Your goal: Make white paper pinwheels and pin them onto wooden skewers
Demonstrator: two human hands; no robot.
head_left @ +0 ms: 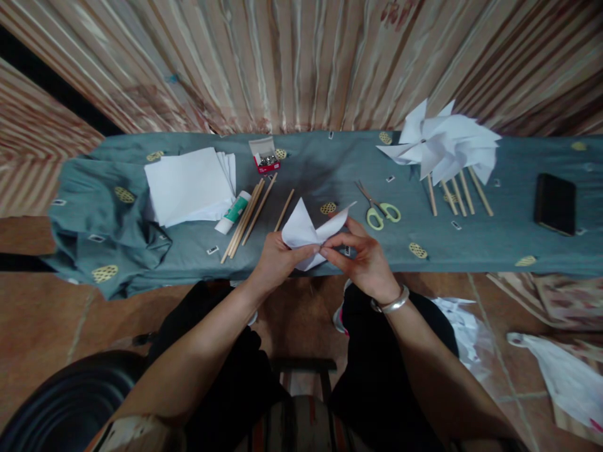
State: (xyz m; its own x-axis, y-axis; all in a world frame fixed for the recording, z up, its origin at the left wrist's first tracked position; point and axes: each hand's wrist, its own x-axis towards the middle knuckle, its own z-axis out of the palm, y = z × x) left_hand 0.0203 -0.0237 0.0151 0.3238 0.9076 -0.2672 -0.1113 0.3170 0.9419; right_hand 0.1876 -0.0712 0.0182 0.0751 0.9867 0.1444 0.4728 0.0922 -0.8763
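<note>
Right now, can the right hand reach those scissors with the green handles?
Probably yes: the scissors lie close beside the right hand, with only tablecloth showing between. But its fingers are busy at the folded white paper.

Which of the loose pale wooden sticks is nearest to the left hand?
The rightmost loose stick, alone just beyond the left hand; the other loose sticks lie farther left.

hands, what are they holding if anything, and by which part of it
Folded paper: the left hand holds its left side, thumb reaching toward the middle; the right hand pinches it near the middle.
</note>
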